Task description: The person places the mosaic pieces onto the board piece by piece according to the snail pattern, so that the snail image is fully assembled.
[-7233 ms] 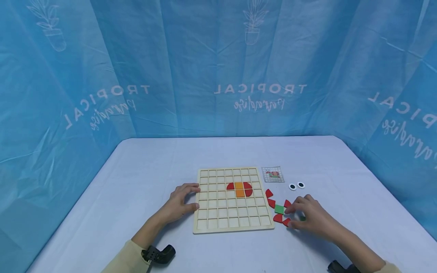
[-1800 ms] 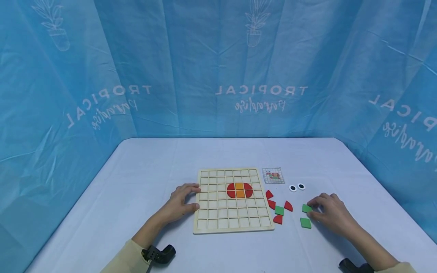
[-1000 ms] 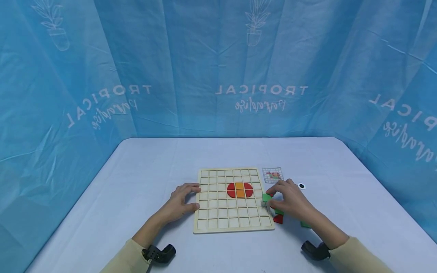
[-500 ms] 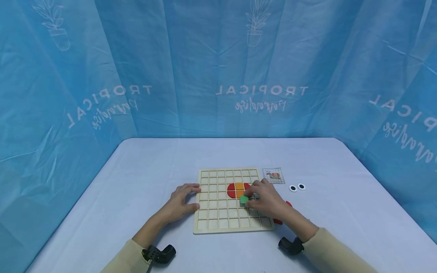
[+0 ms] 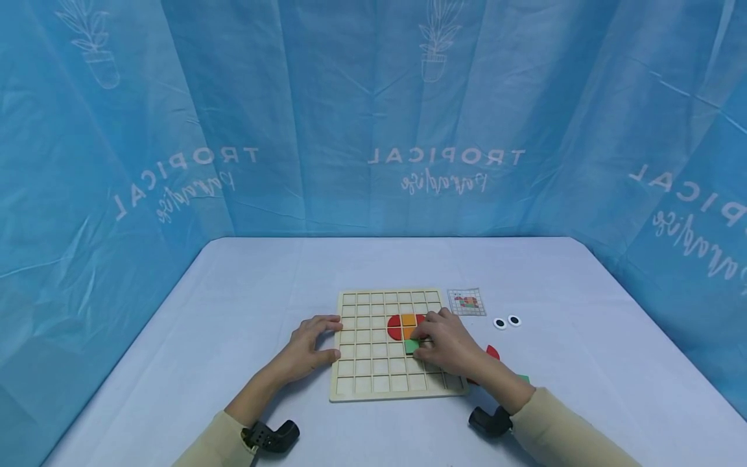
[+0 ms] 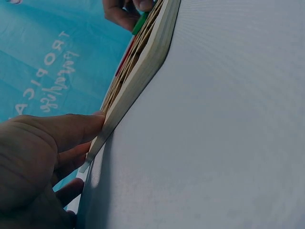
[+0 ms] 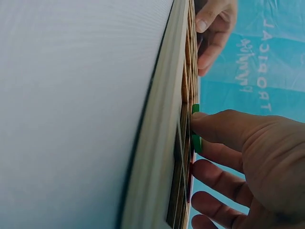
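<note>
A wooden grid board (image 5: pixel 362 388) lies on the table, with red quarter-circle tiles (image 5: pixel 394 327) and orange square tiles (image 5: pixel 408 320) set in its cells. My right hand (image 5: pixel 446 340) is over the board and pinches a green square tile (image 5: pixel 411 346) between thumb and fingers, just below the orange ones. In the right wrist view the green tile (image 7: pixel 196 143) stands tilted at the board's surface. My left hand (image 5: pixel 312 344) rests against the board's left edge, its thumb and fingers spread and touching the rim. The right hand hides part of the red tiles on the right.
A small printed pattern card (image 5: pixel 467 302) lies beyond the board's right edge. Two round eye tiles (image 5: pixel 507 322) sit to its right. A red tile (image 5: pixel 493 351) and a green tile (image 5: pixel 524 378) show partly behind the right forearm. A blue curtain (image 5: pixel 373 117) hangs behind the table.
Another red quarter joined the board's left red pair. My right hand then picked up a green square from the right and carried it left onto the board. The left hand stayed put.
</note>
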`<state>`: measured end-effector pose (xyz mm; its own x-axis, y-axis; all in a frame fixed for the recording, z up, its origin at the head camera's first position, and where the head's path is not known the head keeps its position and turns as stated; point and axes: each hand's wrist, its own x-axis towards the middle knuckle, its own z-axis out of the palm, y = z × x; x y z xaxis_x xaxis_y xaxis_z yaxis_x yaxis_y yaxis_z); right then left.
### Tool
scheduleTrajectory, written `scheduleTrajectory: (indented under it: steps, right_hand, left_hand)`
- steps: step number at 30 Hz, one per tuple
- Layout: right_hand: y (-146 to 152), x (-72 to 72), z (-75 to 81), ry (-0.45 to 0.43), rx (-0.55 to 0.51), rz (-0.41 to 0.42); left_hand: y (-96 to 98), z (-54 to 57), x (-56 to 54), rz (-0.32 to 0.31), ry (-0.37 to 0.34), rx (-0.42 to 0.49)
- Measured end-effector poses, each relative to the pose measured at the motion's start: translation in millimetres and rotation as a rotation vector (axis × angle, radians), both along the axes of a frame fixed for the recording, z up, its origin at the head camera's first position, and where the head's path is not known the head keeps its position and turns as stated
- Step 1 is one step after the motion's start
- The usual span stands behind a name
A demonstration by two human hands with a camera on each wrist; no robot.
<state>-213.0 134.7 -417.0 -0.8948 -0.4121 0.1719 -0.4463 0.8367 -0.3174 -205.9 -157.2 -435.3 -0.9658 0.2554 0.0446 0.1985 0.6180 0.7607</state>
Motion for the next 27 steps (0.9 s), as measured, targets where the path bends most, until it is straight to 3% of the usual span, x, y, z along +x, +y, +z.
scheduleTrajectory:
  steps: [18,27]
  right_hand:
    - [1,0.0,1.9,-0.008,-0.013,-0.009]
    - [25,1.2,14.9,-0.01,-0.069,-0.1]
  left_hand:
    - [-0.5,2.3,1.0,-0.022,-0.005,0.003]
    - [-0.9,1.9,1.1,-0.023,0.009,-0.003]
